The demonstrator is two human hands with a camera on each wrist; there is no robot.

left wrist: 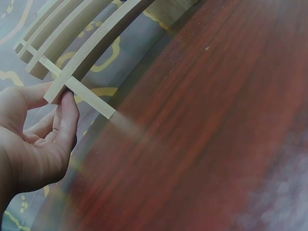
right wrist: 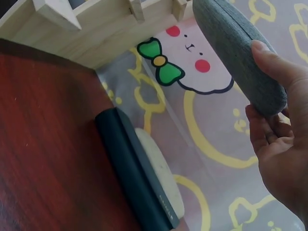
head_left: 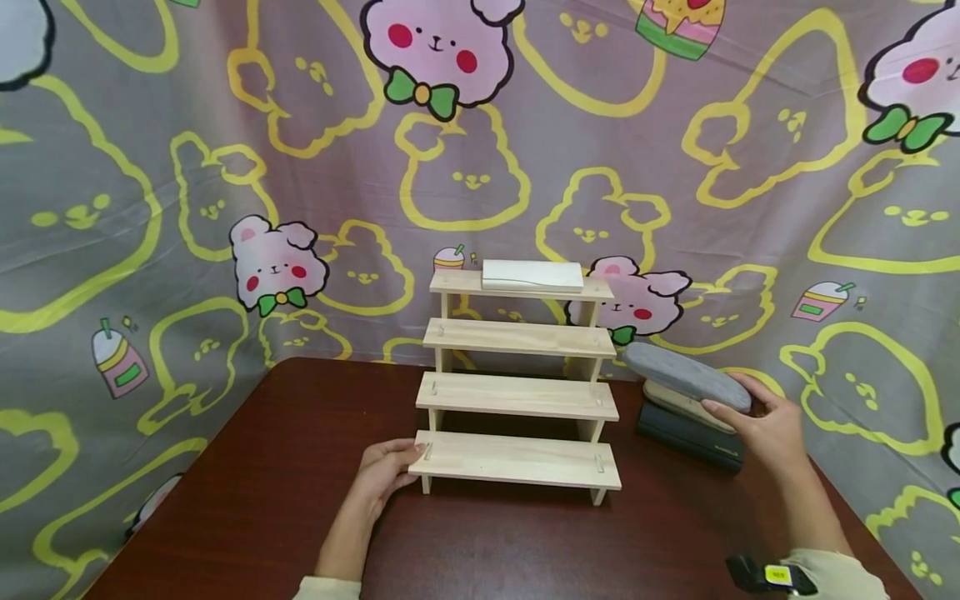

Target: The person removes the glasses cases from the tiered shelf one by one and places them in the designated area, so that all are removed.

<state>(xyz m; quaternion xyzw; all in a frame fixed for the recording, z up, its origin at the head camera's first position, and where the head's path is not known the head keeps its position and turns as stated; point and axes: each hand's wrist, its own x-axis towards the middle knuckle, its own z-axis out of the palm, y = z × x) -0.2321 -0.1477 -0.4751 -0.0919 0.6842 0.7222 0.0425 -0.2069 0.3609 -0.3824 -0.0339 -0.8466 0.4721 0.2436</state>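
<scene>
While the right hand (head_left: 768, 429) curls thumb and fingers (right wrist: 269, 62) round one end of the grey case (head_left: 686, 377), the rest hangs unsupported above the cream case (head_left: 678, 406) and dark case (head_left: 690, 437) stacked near the tabletop's right edge. Risk: an end-only grip may let it tip and slip. Left hand (head_left: 386, 471), fingers nearly straight, touches the wooden rack's (head_left: 517, 392) bottom left corner; letting go might let the rack slide.

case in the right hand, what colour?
Grey, fabric-like. The case in the right hand shows best in the right wrist view.
</scene>
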